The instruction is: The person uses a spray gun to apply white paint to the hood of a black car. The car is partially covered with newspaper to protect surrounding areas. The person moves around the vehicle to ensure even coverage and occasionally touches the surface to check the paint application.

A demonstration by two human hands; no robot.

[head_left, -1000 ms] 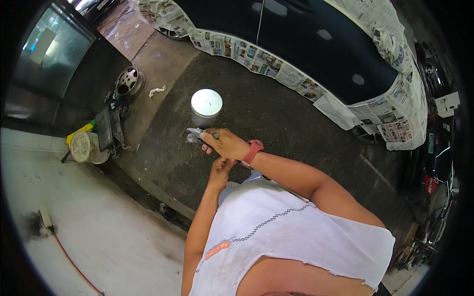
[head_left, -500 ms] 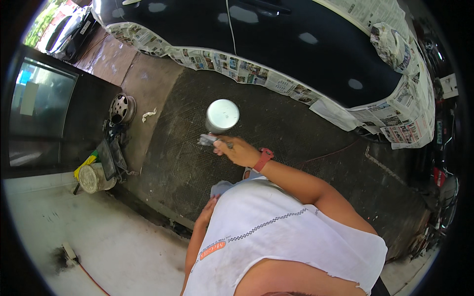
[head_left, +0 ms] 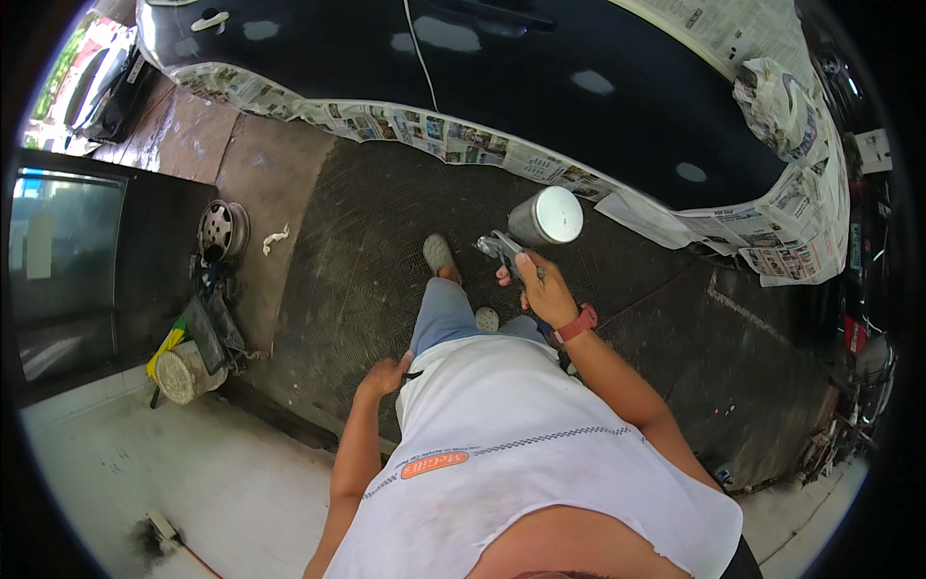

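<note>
My right hand (head_left: 548, 289) is closed around the grip of a metal spray gun (head_left: 503, 250), held out in front of my body. A round silvery cup with a white lid (head_left: 558, 214) sits at the gun, tilted to the right. Beyond it stands a dark car (head_left: 540, 77), its lower edge and right end masked with newspaper (head_left: 502, 154). The gun is apart from the car. My left hand (head_left: 388, 374) is at my left hip, fingers curled at the shirt hem beside a small black strip; what they pinch is partly hidden.
A wheel rim (head_left: 223, 230) leans near a dark glazed cabinet (head_left: 72, 241) at the left. Below it sits a round pale container (head_left: 180, 374) beside a yellow cloth. A thin hose (head_left: 656, 292) crosses the dark floor at right. Another car (head_left: 111, 92) stands at far left.
My right hand has carried the spray gun to the right, and its cup now tilts. My feet and legs have come into view. My left hand has shifted slightly left and up at my hip.
</note>
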